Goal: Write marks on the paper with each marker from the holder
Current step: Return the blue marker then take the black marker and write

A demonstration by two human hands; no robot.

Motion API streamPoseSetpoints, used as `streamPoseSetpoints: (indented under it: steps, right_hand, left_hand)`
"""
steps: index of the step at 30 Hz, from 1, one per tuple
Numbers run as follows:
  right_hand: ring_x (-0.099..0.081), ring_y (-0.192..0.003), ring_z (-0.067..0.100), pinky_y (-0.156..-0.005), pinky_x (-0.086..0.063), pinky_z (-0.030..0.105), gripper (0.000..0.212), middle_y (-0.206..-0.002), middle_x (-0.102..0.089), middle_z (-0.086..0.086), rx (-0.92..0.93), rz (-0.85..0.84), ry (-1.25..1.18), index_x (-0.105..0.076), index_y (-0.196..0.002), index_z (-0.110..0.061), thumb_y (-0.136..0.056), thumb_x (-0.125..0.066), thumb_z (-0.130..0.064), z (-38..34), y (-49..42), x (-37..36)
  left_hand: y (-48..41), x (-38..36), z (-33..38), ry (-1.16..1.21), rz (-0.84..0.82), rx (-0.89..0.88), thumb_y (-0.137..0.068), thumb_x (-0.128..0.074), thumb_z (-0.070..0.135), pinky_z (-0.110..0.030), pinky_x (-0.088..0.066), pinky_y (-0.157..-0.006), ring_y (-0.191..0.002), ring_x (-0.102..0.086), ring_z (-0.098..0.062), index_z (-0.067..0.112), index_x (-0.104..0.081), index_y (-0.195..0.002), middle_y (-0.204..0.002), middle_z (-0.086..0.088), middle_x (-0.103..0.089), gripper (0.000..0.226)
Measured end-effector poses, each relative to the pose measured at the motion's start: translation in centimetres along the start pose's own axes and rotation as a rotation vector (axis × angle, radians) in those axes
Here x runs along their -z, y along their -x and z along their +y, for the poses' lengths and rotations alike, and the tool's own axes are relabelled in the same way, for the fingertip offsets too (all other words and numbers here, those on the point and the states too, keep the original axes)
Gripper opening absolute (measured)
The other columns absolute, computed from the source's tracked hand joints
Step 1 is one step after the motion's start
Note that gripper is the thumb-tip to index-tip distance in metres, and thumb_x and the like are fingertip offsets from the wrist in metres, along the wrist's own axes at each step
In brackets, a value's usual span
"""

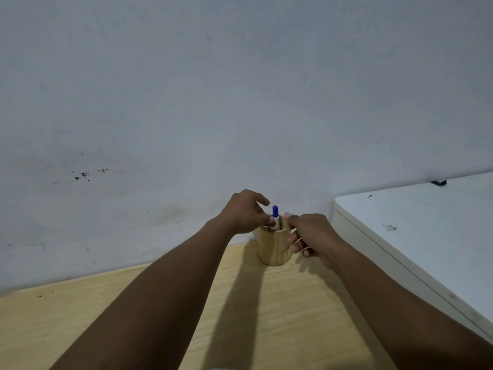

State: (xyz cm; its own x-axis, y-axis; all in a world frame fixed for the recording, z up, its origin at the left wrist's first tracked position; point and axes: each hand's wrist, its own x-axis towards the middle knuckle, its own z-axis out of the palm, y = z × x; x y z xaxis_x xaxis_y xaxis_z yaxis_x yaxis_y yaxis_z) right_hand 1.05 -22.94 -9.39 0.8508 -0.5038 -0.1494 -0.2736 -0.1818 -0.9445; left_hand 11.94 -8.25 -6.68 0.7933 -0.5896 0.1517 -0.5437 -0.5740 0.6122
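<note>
A round wooden holder (272, 249) stands on the wooden table (80, 316) close to the wall. A blue-capped marker (275, 212) sticks up out of it, and a red marker top (272, 225) shows just inside the rim. My left hand (244, 213) pinches the blue marker's white body at the holder's mouth. My right hand (310, 233) grips the holder's right side, thumb resting on its rim. No paper is in view.
A grey, stained wall (240, 102) rises directly behind the holder. A white table (426, 236) sits to the right, higher than the wooden one, with a small black object (438, 182) at its far edge.
</note>
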Motion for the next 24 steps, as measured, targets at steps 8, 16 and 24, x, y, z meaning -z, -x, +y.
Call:
streamPoseSetpoints:
  steps: [8, 16, 24]
  right_hand:
    - [-0.06, -0.045, 0.018, -0.045, -0.038, 0.024, 0.033, -0.074, -0.071, 0.012, -0.006, -0.006, -0.041, -0.069, -0.093, -0.007, -0.098, -0.062, -0.04, 0.4, 0.9, 0.4]
    - [-0.062, -0.05, 0.016, -0.048, -0.041, 0.025, 0.046, -0.065, -0.071, 0.005, -0.088, -0.226, -0.2, -0.072, -0.098, -0.007, -0.095, -0.061, -0.051, -2.4, 4.4, -2.0]
    - [-0.052, -0.042, 0.009, -0.037, -0.03, 0.018, 0.062, -0.066, -0.067, 0.004, -0.298, -0.457, -0.945, -0.069, -0.101, -0.007, -0.088, -0.062, -0.066, -2.7, 10.1, -11.5]
  left_hand:
    - [0.7, -0.7, 0.2, -0.036, 0.166, -0.052, -0.09, -0.076, 0.018, -0.032, -0.059, -0.083, -0.09, -0.074, -0.019, 0.01, -0.082, -0.099, -0.096, -0.008, -0.082, 0.014]
    - [4.5, 4.8, 1.9, -0.021, 0.407, -0.125, -0.093, -0.071, 0.021, -0.022, -0.051, -0.075, -0.072, -0.065, -0.009, 0.013, -0.082, -0.099, -0.083, 0.002, -0.077, 0.015]
    - [11.6, 9.8, 0.1, 0.119, 0.385, -0.029, -0.096, -0.068, 0.023, -0.02, -0.053, -0.062, -0.064, -0.072, 0.001, 0.013, -0.08, -0.099, -0.079, 0.004, -0.078, 0.015]
